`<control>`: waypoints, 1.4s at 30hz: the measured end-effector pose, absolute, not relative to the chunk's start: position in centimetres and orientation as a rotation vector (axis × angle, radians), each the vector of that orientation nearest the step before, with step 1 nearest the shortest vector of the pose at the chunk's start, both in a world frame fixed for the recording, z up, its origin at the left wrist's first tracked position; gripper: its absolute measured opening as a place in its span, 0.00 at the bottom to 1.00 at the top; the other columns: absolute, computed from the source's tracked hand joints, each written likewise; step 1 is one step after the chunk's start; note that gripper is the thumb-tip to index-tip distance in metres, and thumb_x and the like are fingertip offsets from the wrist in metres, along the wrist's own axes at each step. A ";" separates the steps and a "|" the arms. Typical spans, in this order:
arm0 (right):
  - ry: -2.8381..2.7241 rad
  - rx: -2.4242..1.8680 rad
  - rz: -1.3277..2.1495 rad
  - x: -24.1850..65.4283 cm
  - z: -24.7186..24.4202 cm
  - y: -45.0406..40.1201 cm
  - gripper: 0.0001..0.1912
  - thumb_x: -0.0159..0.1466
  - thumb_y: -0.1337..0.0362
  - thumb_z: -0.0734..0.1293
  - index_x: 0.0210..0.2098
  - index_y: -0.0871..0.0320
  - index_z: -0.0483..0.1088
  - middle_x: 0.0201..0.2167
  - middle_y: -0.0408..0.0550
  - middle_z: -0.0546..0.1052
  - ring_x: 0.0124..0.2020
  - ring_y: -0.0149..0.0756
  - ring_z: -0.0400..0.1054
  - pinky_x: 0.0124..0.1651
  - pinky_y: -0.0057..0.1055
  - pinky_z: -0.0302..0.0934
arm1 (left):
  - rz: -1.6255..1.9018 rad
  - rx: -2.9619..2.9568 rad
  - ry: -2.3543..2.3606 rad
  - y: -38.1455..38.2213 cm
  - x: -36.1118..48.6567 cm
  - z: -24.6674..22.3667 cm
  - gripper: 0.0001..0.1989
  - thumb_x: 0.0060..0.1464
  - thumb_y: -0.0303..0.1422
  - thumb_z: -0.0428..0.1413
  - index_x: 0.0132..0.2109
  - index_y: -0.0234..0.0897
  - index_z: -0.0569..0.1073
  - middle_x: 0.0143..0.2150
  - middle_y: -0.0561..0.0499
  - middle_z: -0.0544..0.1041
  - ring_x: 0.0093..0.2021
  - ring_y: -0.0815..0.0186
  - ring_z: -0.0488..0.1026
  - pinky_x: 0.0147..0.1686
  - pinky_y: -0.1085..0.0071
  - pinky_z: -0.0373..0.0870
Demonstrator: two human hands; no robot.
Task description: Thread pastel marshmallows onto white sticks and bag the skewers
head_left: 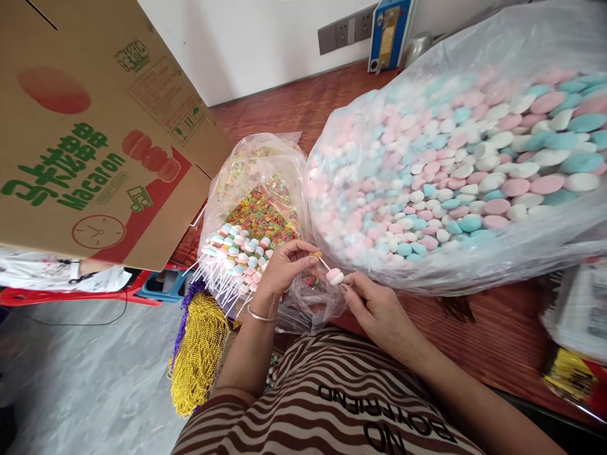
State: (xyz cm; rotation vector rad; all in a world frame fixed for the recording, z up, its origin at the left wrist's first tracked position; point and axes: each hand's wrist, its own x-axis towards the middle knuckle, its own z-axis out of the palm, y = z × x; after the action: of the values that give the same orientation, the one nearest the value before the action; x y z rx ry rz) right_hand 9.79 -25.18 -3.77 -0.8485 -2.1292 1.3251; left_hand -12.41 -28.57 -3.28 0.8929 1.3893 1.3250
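In front of my body, my left hand (294,261) pinches a small orange ring on a white stick. On the same stick, between both hands, are pink and white candies (334,276). My right hand (367,303) has its thumb and fingers closed at the white candy's side. Left of my hands, a clear bag (222,164) holds colorful ring candies (265,212). Finished-looking candy sticks (241,253) lie on it, their white ends pointing down-left. A large clear bag (346,126) of pink, white and blue candies (469,222) fills the right side.
A cardboard box (156,82) stands at the left on the reddish wooden table (284,98). Gold bead strands (199,354) hang below the candy sticks. A blue box (389,35) is by the wall sockets. Packages (581,309) lie at the right edge.
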 end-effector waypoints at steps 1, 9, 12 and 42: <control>-2.109 -0.846 1.321 9.9 -3.9 -25.2 0.10 0.72 0.62 0.58 0.37 0.54 0.69 0.24 0.40 0.72 0.24 0.33 0.65 0.29 0.29 0.57 | 1.284 0.906 1.378 -28.5 -12.1 -3.1 0.17 0.45 0.38 0.72 0.40 0.35 0.79 0.35 0.49 0.81 0.30 0.68 0.77 0.28 0.74 0.74; -1.916 -0.790 1.301 12.5 -3.9 -25.7 0.12 0.73 0.59 0.60 0.38 0.55 0.71 0.25 0.40 0.70 0.25 0.31 0.63 0.29 0.26 0.59 | 1.337 0.785 1.212 -27.3 -9.4 -2.9 0.26 0.35 0.42 0.75 0.37 0.37 0.71 0.29 0.55 0.77 0.21 0.71 0.73 0.18 0.77 0.66; -1.951 -0.802 1.298 13.8 -3.6 -25.9 0.12 0.73 0.59 0.60 0.37 0.56 0.72 0.24 0.39 0.70 0.24 0.30 0.62 0.29 0.26 0.58 | 1.356 0.786 1.228 -26.7 -8.6 -2.5 0.26 0.33 0.45 0.75 0.33 0.36 0.71 0.28 0.55 0.76 0.21 0.72 0.71 0.17 0.77 0.64; -1.242 -0.899 1.250 21.4 -6.0 -23.6 0.11 0.73 0.60 0.63 0.35 0.55 0.69 0.19 0.34 0.62 0.17 0.23 0.53 0.20 0.23 0.47 | 0.171 2.314 1.767 -10.4 0.5 -2.7 0.07 0.56 0.21 0.56 0.36 0.33 0.78 0.40 0.42 0.77 0.44 0.57 0.74 0.44 0.64 0.69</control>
State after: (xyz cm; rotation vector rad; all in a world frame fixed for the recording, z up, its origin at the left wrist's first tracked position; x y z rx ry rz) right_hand 21.39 -23.56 -5.98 -0.8990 -1.2420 1.2505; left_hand 0.53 -10.35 -2.70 2.3140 1.7673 0.1706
